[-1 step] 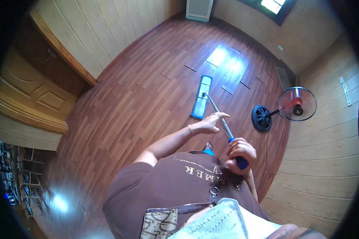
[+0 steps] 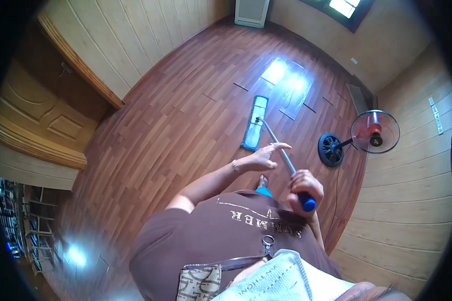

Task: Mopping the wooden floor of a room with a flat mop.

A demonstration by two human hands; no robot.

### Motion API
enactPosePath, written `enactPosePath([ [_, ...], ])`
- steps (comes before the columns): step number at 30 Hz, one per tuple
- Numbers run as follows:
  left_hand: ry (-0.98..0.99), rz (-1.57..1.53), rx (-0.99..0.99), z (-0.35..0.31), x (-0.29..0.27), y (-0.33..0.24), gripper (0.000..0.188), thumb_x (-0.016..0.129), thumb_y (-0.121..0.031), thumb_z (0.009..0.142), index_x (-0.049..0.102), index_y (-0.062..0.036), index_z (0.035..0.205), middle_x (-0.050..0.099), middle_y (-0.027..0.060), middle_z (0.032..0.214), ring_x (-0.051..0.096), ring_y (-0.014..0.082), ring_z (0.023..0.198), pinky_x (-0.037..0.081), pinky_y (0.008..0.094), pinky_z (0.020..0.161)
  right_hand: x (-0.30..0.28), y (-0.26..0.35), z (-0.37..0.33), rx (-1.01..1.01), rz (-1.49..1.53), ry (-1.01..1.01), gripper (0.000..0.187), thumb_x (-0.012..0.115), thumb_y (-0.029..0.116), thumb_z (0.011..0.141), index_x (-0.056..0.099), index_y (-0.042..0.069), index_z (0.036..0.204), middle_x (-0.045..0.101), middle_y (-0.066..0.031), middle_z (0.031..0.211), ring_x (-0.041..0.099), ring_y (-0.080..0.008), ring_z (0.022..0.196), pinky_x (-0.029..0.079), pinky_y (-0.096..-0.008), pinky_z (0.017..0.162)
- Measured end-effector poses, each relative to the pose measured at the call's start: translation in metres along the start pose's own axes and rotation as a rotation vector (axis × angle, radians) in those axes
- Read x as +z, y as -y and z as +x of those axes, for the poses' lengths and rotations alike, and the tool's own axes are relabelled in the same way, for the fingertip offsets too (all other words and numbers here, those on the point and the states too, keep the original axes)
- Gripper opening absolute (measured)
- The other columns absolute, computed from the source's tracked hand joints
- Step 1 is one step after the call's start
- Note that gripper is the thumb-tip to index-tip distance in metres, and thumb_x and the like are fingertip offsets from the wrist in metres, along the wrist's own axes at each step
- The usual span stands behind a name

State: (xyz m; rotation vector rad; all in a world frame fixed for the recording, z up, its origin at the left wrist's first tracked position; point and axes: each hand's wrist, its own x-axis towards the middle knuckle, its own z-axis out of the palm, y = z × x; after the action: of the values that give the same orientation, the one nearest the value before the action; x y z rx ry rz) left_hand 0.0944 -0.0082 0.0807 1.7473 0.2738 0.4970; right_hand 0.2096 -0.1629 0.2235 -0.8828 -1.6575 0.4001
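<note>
A flat mop with a long blue-edged pad (image 2: 254, 133) lies on the wooden floor in front of me. Its silver pole (image 2: 272, 134) slants up toward my body and ends in a blue grip (image 2: 308, 202). My right hand (image 2: 305, 186) is wrapped round that grip, with the blue end showing below the fist. Farther along the pole, my left hand (image 2: 262, 158) is open, thumb and fingers spread apart. Its outstretched fingers cross over the pole without closing round it; whether they touch it I cannot tell.
A standing fan (image 2: 374, 132) with a round black base (image 2: 331, 150) is at the right, its cord trailing along the floor. A wooden door (image 2: 45, 110) and a rack (image 2: 35, 226) are at the left. Light glares off the floor (image 2: 176, 115) ahead. A white cabinet-like unit (image 2: 250, 12) stands at the back.
My right hand and the grip have shifted very slightly, with more of the grip's blue end now visible. The mop pad lies almost where it was.
</note>
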Motion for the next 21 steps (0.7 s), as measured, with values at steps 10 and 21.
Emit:
enactPosePath([
  [10,0.019,0.334,0.35,-0.045,-0.05,-0.193,0.07,0.078,-0.038,0.075,0.049,-0.0082,0.131,0.046,0.0182,0.138,0.039,0.0333,0.134,0.028,0.0467,0.111,0.064,-0.16,0.025,0.186,-0.145,-0.183,0.018,0.076,0.007,0.069,0.06,0.003,0.075,0.06,-0.0104,0.077,0.063,-0.0287,0.083,0.048,-0.039,0.081],
  [21,0.01,0.397,0.318,-0.035,-0.122,-0.212,0.028,0.069,-0.02,0.083,0.05,-0.0083,0.099,0.061,0.0099,0.096,0.06,0.0293,0.097,0.036,0.0453,0.099,0.102,-0.305,0.052,0.394,-0.216,0.142,0.02,0.072,0.018,0.08,0.06,0.005,0.07,0.059,-0.0101,0.068,0.057,-0.0306,0.073,0.045,-0.04,0.069],
])
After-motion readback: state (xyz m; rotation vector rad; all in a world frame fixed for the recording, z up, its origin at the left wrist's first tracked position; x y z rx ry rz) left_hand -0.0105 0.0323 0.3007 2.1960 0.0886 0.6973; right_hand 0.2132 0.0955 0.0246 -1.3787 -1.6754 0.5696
